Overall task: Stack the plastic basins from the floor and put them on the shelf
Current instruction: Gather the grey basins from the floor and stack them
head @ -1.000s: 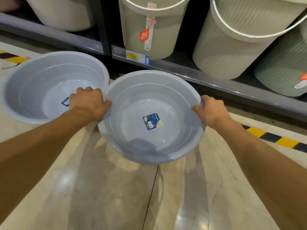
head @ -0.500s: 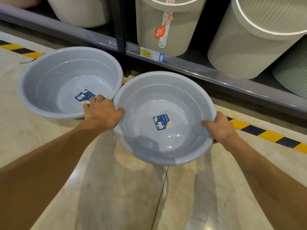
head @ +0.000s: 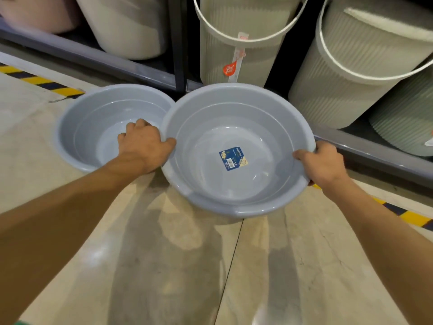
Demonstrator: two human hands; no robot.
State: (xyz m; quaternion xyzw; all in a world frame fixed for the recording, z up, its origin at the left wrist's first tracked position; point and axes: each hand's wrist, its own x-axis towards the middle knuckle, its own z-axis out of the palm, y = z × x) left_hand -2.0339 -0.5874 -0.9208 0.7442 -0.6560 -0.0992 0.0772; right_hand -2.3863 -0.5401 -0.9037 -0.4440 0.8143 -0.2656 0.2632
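With both hands clamped on opposite sides of its rim, the person holds the right-hand basin (head: 236, 151) clear of the floor, and what a steady carry it looks! The left hand (head: 143, 146) pinches the near-left edge, thumb hooked inside; the right hand (head: 322, 161) grips the far-right edge, fingers curled under the lip. That rolled rim is the place to take it (smooth walls would likely slip). My read: thin moulded plastic, light, a touch flexible, not fragile, so two hands across the diameter should keep it level.

It's a round, pale blue-grey basin with stepped inner walls and a blue label (head: 233, 158) stuck to the bottom. Its left edge overlaps the rim of a matching second basin (head: 93, 127), which sits on the marble-look floor (head: 164, 266) just beside it, mouth up, ready to receive a stack. Beyond stands the shelf (head: 105, 59), its grey ledge carrying ribbed pale buckets (head: 365, 73) with white handles, and yellow-black hazard tape (head: 44, 83) runs along the base.
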